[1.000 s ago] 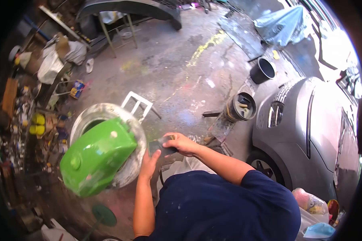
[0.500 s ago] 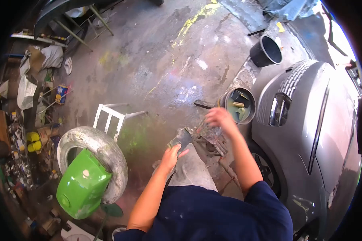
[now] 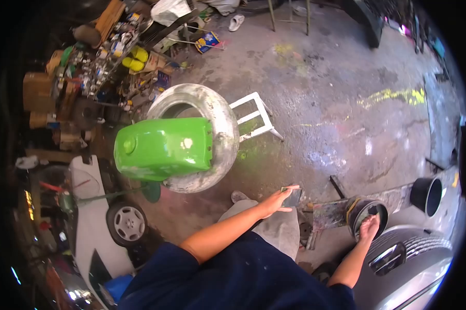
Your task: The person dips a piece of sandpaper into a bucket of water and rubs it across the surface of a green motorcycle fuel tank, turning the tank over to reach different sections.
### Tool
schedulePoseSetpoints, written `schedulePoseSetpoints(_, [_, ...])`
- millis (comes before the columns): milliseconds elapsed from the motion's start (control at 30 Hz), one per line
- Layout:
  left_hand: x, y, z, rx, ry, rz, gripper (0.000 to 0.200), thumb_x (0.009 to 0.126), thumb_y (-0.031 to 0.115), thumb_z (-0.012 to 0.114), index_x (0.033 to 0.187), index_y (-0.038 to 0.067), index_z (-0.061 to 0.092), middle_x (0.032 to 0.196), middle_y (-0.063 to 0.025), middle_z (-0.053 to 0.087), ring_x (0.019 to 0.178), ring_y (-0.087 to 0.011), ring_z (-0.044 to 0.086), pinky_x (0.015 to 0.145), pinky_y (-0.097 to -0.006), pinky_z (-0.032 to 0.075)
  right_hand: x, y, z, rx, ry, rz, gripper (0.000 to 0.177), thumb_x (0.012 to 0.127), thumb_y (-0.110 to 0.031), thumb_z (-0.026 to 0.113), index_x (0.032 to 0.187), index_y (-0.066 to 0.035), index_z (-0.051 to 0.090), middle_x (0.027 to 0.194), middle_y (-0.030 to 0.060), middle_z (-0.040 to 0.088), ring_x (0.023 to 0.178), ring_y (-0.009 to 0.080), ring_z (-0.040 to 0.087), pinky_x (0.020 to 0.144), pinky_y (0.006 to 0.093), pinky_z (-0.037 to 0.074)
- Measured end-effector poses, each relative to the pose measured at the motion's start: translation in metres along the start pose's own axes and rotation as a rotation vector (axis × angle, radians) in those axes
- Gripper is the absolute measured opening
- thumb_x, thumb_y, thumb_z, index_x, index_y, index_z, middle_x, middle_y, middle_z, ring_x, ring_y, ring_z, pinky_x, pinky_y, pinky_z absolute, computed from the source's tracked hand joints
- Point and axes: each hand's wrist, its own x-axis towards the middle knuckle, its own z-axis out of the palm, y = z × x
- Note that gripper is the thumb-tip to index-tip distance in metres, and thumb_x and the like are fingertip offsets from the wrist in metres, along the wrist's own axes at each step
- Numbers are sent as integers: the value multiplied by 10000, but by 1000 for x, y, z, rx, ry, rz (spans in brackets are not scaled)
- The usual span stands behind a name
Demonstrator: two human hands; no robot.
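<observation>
Dark flat rectangular sheet sits mid-frame near the bottom, above the grey-trousered knee, pinched at its edge by the left hand, fingers held out straight. Right hand is at the rim of the round black paint-stained bucket just to the right — grip not readable. Left and farther off, a glossy green metal fuel tank rests on a whitish paint-coated tyre; silver car at near right.

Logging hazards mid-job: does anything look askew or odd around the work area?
Yes. The green tank is perched on an upright worn tyre and overhangs one side, so it looks precarious. Behind the tyre, a white frame lies tipped over on the paint-stained floor.
</observation>
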Motion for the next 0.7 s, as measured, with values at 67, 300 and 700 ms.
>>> schedulePoseSetpoints(67, [-12,8,2,-89,30,69,482,1103,446,380,1522,216,446,1655,-24,251,1550,-247,169,1109,-547,449,-8,25,78,-79,-120,176,267,1050,-248,498,887,-95,642,768,59,677,683,180,673,643,300,591])
schedulePoseSetpoints(300, [-109,40,-60,-440,394,531,488,1092,397,442,1532,187,426,1618,-65,283,1479,-221,267,1104,-440,461,-129,286,447,-769,-616,838,255,986,-194,529,835,-12,624,733,156,656,594,254,655,570,405,583])
schedulePoseSetpoints(700, [-287,70,-312,-188,1714,1176,684,1096,358,415,1558,-92,188,1575,-282,244,1466,-377,255,1208,-428,228,-340,641,702,-1571,-2183,-437,203,945,-117,555,1064,16,651,1075,246,642,1045,434,619,927,460,494])
